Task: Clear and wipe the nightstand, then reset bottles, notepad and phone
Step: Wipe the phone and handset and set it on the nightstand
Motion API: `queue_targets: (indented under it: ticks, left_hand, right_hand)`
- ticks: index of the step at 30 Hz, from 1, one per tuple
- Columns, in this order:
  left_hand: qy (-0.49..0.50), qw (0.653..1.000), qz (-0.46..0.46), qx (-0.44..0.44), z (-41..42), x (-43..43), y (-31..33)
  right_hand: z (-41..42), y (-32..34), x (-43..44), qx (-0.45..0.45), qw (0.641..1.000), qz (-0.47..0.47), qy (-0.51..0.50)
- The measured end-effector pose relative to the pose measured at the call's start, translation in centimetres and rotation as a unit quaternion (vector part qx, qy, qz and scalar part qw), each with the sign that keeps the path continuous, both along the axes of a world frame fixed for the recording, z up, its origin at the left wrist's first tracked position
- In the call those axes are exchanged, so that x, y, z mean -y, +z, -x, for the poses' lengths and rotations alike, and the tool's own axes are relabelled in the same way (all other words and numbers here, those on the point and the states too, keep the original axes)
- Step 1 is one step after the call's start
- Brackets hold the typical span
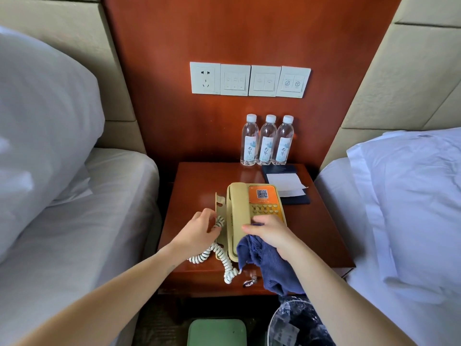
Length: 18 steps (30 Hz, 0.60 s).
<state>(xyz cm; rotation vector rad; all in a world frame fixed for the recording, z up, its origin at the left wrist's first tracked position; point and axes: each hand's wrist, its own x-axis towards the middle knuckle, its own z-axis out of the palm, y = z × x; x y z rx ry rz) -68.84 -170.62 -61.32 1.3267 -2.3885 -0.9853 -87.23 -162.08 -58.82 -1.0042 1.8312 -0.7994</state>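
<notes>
head view: table (199,186) between two beds.
left hand (202,228): fingers curled, pinching the coiled cord (219,255) just left of the phone.
right hand (272,233): clamped on a blue cloth (269,265), fingertips resting on the phone's near end.
phone (252,208): beige, orange keypad face, mid-table, handset on cradle.
water bottles (267,143): three, upright, side by side at the back edge.
notepad (284,183): white paper in dark folder, right of the phone, in front of the bottles.
bin (296,323): floor, clear liner, below the table front.
</notes>
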Motion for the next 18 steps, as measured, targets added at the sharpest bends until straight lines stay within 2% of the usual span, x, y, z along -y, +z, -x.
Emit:
queue_targets:
  ticks: [2, 6, 8, 10, 12, 14, 16, 18]
  left_hand:
    - [0.003, 1.000, -0.006, -0.011, 0.9, -0.3, 0.1]
    - [0.006, 1.000, -0.013, -0.017, 2.1, -0.6, 0.3]
    - [0.003, 1.000, -0.021, 0.005, 2.5, -0.7, 0.4]
    - [0.006, 0.999, 0.004, 0.040, 2.9, -0.9, 0.4]
    - [0.009, 0.996, 0.080, 0.039, 3.3, -1.6, 0.9]
    - [-0.042, 0.981, 0.188, 0.031, 3.7, -2.6, 1.5]
    - [-0.120, 0.953, 0.272, 0.059, 4.6, -3.7, 1.8]
    - [-0.127, 0.951, 0.256, 0.115, 5.8, -4.4, 1.5]
  right_hand:
    - [-0.5, 0.2, 0.2, -0.046, 0.999, 0.001, -0.012]
    - [-0.8, 0.1, -0.1, -0.211, 0.977, -0.009, 0.010]
    - [-0.8, -0.1, -0.5, -0.247, 0.969, -0.017, 0.010]
    - [-0.3, 0.0, -0.8, -0.229, 0.973, -0.014, 0.002]
    - [1.0, 0.1, -1.1, -0.178, 0.983, 0.005, -0.041]
    - [3.2, -0.1, -1.4, -0.173, 0.979, 0.010, -0.105]
    - [5.7, -0.6, -1.8, -0.192, 0.971, -0.024, -0.144]
    - [7.4, -1.0, -2.2, -0.146, 0.975, -0.069, -0.154]
